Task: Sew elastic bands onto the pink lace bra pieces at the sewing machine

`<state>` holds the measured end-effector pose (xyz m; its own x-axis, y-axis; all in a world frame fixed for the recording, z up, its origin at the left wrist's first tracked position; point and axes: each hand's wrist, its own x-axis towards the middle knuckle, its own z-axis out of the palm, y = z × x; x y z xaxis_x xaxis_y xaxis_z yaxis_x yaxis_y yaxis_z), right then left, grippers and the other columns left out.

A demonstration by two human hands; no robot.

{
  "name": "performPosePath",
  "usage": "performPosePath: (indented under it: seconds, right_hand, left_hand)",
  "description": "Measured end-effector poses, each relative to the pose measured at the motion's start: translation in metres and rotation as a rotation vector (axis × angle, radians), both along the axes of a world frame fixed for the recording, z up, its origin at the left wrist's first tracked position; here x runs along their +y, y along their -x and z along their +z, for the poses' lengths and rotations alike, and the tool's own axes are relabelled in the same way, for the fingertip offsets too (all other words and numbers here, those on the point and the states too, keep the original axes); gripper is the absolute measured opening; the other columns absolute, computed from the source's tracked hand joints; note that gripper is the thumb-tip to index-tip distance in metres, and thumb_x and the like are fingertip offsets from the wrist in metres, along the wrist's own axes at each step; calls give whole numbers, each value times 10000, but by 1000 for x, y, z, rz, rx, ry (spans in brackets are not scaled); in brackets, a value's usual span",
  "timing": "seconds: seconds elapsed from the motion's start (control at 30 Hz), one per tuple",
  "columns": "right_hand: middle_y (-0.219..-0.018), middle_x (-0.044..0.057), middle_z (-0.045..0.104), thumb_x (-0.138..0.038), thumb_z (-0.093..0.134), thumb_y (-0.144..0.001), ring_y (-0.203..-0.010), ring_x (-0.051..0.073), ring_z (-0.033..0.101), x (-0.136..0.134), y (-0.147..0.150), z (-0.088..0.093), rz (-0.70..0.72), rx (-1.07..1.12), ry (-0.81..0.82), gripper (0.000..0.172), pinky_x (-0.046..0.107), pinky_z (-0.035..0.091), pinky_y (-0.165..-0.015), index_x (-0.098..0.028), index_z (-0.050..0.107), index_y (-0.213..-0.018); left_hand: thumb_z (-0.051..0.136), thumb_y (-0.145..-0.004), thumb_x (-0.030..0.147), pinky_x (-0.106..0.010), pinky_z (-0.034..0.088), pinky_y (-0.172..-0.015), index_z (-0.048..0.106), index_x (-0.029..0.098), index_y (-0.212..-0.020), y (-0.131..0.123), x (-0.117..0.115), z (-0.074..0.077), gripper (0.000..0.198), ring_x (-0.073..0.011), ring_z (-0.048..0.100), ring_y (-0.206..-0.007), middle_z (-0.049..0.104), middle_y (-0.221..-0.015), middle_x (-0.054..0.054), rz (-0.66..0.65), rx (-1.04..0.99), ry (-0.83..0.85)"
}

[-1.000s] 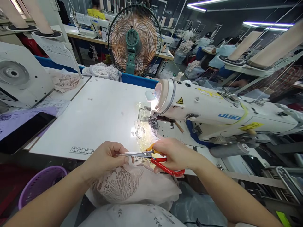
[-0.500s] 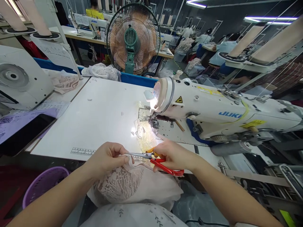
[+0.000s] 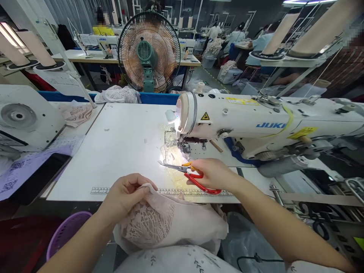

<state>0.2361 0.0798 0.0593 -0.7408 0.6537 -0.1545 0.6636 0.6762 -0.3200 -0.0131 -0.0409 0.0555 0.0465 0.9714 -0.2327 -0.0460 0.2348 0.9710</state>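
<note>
My left hand (image 3: pixel 129 193) pinches the upper edge of a pale pink garment piece (image 3: pixel 196 220) with a lace panel (image 3: pixel 149 223). The cloth hangs over the table's front edge onto my lap. In my right hand (image 3: pixel 212 174) is a pair of scissors (image 3: pixel 196 178) with red and orange handles, its blades pointing left above the table. The blade tips are apart from the cloth, up and to the right of my left hand. Just beyond the scissors stands a white sewing machine (image 3: pixel 233 113), its lamp lit over the needle area.
A printed ruler (image 3: pixel 99 190) runs along the front of the white table (image 3: pixel 125 151). At left lie a black phone (image 3: pixel 42 178) and papers (image 3: pixel 17 178). A purple basket (image 3: pixel 66 231) stands below. Behind the table are a large fan (image 3: pixel 149 53) and a white lace bundle (image 3: pixel 118 94).
The scissors in my right hand have moved up, away from the cloth edge at my left fingers. My left hand still holds the garment. The camera view has tilted.
</note>
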Motion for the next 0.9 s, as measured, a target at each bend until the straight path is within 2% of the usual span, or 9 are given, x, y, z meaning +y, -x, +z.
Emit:
performPosePath:
  seconds: [0.17,0.27,0.4,0.5,0.6,0.7,0.8,0.83,0.9]
  right_hand:
    - [-630,36,570,-537,491,-841,-568,175,508,20,-27,-4,-153,-241,-150,378,264,232,-483,-209,491,-652]
    - [-692,68,635,-514,446,-864,-603,198,567,35,-45,-12,-342,-344,-150,366,270,279,-489,-200,577,-729]
    - [-839,134,687,-476,480,-868,-735,254,635,52,-60,-25,-580,-355,-118,367,286,367,-552,-155,651,-915]
    - [-911,161,690,-434,535,-860,-809,268,639,56,-67,-30,-650,-314,-89,372,293,404,-612,-115,641,-1019]
    - [-1054,199,653,-352,504,-901,-955,285,611,43,-64,-28,-678,-235,-131,331,303,420,-725,-83,631,-1045]
    - [-1086,128,651,-267,415,-953,-1012,233,586,8,-40,-22,-525,-29,-141,265,289,417,-802,-143,648,-983]
    - [-1015,64,676,-251,527,-913,-943,182,596,-36,-2,-24,42,442,90,140,283,430,-830,-176,639,-953]
    - [-989,54,676,-260,583,-882,-912,174,592,-49,11,-26,167,484,153,118,276,433,-811,-179,631,-954]
    - [-898,33,658,-241,628,-844,-805,151,570,-65,30,-29,262,459,251,104,248,427,-714,-173,613,-921]
  left_hand:
    - [739,-699,322,-269,487,-616,662,177,-695,0,-4,7,164,-152,588,-665,692,-782,-47,97,20,25]
    - [751,-681,342,-265,485,-594,665,172,-692,0,-7,10,191,-154,584,-644,685,-747,-48,172,9,17]
    - [792,-647,356,-241,474,-544,667,179,-680,-1,-16,13,219,-140,574,-604,684,-728,-32,271,-24,21]
    - [809,-633,307,-229,482,-551,659,193,-664,-1,-24,15,191,-149,600,-639,692,-735,-7,409,-3,6]
    - [803,-624,250,-232,490,-571,646,192,-646,-1,-30,18,168,-157,614,-663,704,-728,4,495,57,-12]
    - [781,-635,235,-225,482,-575,645,194,-654,-5,-34,22,143,-157,615,-684,714,-737,4,518,117,-18]
    - [762,-647,241,-197,450,-526,647,204,-660,-7,-37,27,122,-139,592,-658,714,-743,16,545,187,-55]
    - [760,-649,246,-191,440,-505,650,205,-662,-7,-38,30,118,-135,585,-647,713,-749,20,558,219,-65]
    - [767,-644,269,-193,438,-476,668,207,-677,-2,-41,34,121,-138,586,-627,718,-768,19,586,278,-66]
